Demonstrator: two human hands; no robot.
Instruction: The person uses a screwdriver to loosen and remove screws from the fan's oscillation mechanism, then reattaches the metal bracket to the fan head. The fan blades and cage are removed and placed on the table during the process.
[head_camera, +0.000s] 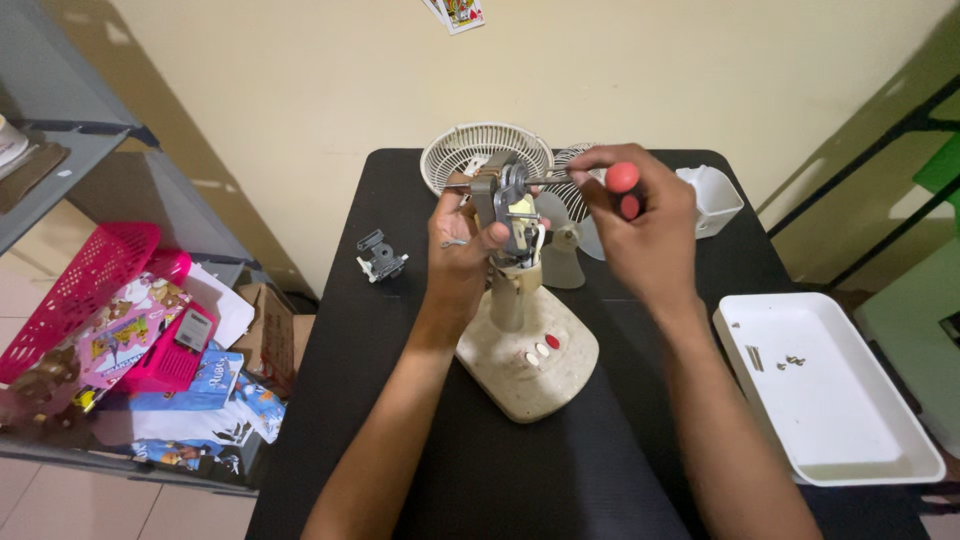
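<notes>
While the left hand clamps the grey metal fan motor atop its cream plastic stand mid black surface, the right hand closes on a red-handled screwdriver. Its shaft lies level, tip pointing left into the motor; the left hand is nearer.

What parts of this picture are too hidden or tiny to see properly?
Head view:
- The screwdriver tip: hidden behind the fan motor.
- The front of the motor: covered by the left hand.
- The screwdriver's handle: mostly wrapped by the right hand.
- Small screws in the white tray: too tiny to count.
- The playing cards on the wall: cut off by the top edge.
</notes>
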